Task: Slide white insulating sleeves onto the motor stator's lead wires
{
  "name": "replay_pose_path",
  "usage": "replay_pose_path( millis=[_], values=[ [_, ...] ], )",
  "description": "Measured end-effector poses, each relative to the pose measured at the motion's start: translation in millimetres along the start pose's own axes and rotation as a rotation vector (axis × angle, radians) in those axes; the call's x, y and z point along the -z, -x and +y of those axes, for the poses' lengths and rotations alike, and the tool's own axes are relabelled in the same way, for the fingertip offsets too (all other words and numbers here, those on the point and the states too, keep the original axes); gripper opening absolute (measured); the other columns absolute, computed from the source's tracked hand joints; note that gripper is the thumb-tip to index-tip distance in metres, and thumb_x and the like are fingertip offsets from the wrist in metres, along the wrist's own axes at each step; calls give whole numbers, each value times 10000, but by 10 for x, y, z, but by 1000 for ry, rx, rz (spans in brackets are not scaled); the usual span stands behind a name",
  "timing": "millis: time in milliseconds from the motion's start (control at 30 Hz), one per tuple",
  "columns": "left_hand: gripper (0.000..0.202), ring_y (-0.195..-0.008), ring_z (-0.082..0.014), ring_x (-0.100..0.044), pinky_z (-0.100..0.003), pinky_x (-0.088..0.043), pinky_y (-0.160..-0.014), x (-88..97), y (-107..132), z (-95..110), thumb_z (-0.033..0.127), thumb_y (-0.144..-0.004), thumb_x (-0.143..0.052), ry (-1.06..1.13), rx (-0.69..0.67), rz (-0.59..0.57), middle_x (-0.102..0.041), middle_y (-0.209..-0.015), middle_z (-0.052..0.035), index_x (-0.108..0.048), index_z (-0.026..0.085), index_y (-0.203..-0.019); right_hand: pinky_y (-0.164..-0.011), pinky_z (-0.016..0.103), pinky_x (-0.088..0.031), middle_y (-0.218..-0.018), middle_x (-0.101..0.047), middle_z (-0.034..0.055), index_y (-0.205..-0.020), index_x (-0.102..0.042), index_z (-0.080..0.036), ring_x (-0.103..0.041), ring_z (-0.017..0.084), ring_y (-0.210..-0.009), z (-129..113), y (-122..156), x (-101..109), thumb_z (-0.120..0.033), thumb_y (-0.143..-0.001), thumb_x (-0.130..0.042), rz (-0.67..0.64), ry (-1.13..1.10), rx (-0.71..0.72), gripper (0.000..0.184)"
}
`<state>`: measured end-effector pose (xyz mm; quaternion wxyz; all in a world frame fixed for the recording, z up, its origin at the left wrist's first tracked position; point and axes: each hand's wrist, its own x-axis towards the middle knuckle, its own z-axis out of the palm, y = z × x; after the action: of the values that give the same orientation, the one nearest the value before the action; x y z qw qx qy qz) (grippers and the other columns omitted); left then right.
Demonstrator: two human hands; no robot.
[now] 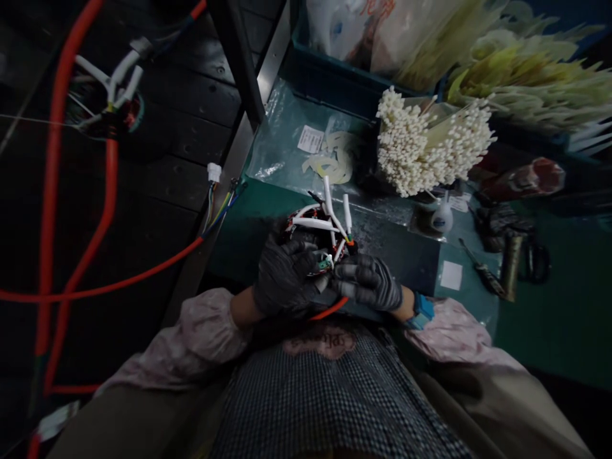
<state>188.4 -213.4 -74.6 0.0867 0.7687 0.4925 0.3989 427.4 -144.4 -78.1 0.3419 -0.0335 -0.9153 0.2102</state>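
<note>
Both my hands wear dark grey gloves and meet at a wound motor stator (313,222), a ring with red windings and white sleeved leads standing up from it. My left hand (287,271) is closed around the ring's near left side. Beside its fingertips shows a small green circuit board (326,262). The fingers of my right hand (368,278) are bent together at the stator's near right edge, close to the board and the orange-banded leads. What they pinch, if anything, is hidden. A red cable (329,309) passes below the hands.
A similar stator (108,118) with thick red cable (52,191) lies on the dark rollers at left. A white connector (213,172) sits by the metal rail. Behind are bundled white-tipped sleeves (425,143); at right, a small bottle (442,217), a screwdriver (488,274) and scissors (535,260).
</note>
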Motion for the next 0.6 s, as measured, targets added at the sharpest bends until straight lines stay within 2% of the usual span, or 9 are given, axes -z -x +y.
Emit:
replay_pose_path(
  millis=[100,167,233,367,500,567,600],
  values=[
    [110,-1020,-256,-815,-677,-307,-1382,-9,58,-25,389,-999,-697,12,49,-54,-848,-1044,-2,-736,318,-1073,-825,301,-687,-1034,-789,36,-975,-779,-249,-762,177,-981,-20,21,7,-207,-1141,-453,54,101,196,368],
    [117,-1029,-262,-813,-683,-297,-1384,-3,73,-34,407,-1001,-697,21,57,-84,-849,-1054,-9,-737,312,-1055,-862,326,-674,-1067,-798,27,-964,-776,-262,-751,183,-1036,-15,62,-25,-193,-1115,-518,60,142,211,306],
    [144,-1032,-267,-810,-678,-299,-1380,10,67,-35,410,-1002,-689,22,39,-77,-852,-1075,-20,-736,297,-1077,-887,344,-653,-1094,-812,37,-1043,-772,-256,-745,191,-1064,2,70,-79,-195,-1095,-588,46,101,160,201],
    [254,-1115,-273,-799,-634,-284,-1390,25,45,-21,415,-1018,-663,-14,5,-62,-853,-1113,0,-737,303,-1234,-823,312,-636,-1065,-821,43,-1187,-739,-231,-766,173,-947,46,-156,-201,-214,-1110,-571,37,-152,-108,185],
    [363,-1368,-305,-710,-627,-312,-1378,7,50,-48,401,-1008,-706,-80,-4,-94,-825,-1305,-28,-730,305,-1357,-805,374,-646,-1002,-810,67,-1065,-748,-237,-774,226,-901,75,-517,-252,-248,-1088,-565,92,-9,-348,184],
    [335,-1391,-309,-696,-658,-321,-1366,15,70,-86,413,-1016,-706,-83,-29,-137,-813,-1347,-30,-735,315,-1335,-857,402,-655,-1012,-803,64,-1070,-733,-258,-775,241,-935,60,-601,-207,-259,-1084,-590,155,-24,-465,143],
    [290,-1366,-298,-709,-666,-325,-1362,32,88,-107,408,-1031,-692,-75,-51,-165,-817,-1338,-18,-739,329,-1307,-886,407,-658,-1028,-795,55,-1091,-717,-273,-773,237,-954,47,-606,-172,-260,-1093,-592,229,-56,-546,126]
  ],
)
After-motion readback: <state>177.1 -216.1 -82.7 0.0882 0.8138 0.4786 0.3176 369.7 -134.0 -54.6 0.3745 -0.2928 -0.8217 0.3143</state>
